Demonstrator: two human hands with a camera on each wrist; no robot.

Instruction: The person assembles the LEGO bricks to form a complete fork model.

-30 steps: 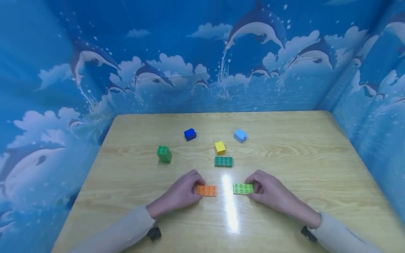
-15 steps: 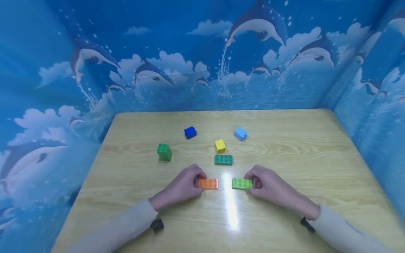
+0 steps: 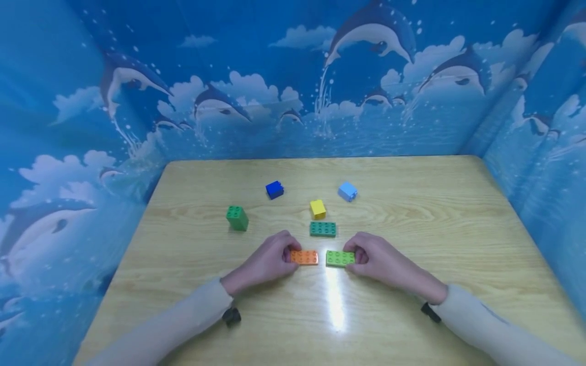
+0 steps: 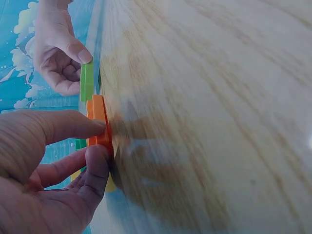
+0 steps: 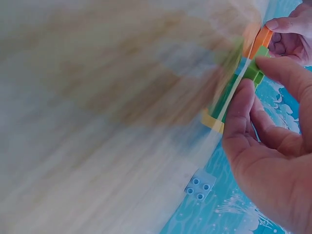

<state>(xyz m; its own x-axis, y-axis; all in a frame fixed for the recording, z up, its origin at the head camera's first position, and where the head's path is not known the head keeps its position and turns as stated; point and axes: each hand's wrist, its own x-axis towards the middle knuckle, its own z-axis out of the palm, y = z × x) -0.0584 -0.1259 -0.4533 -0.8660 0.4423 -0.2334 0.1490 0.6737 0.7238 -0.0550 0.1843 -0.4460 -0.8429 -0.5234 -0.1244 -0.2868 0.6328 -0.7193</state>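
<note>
Two 2x4 toy bricks in hand, studs up, on the wood-grain bench (image 3: 435, 213). Left grip (image 3: 273, 259) closed in a pinch, thumb and fingers on the outer end of the orange brick (image 3: 308, 257); right grip (image 3: 380, 255) likewise pinches the outer end of the lime-green brick (image 3: 338, 258). Handling, by judgement: moulded plastic, light, stiff, faintly slick on the smooth faces, hard to damage. Best hold looks to be across the two long sides, near the outer end, with studs and inner end left bare; a hold so far to one end may let the brick swivel if pushed off centre. Position: orange brick juts from the left grip toward the right, lime-green from the right grip toward the left; short ends face each other, near but apart, roughly in line. Whether either underside is fully down on the bench, cannot tell. Dark green 2x4 brick (image 3: 322, 229) lies just beyond the pair, opposite the gap; yellow block (image 3: 318, 209) just behind it. Farther back, dark blue brick (image 3: 274, 190) to the left and light blue brick (image 3: 348, 191) to the right, each tipped with studs sideways. Tall green block (image 3: 237, 218) upright, off to the left, apart from the left grip.
</note>
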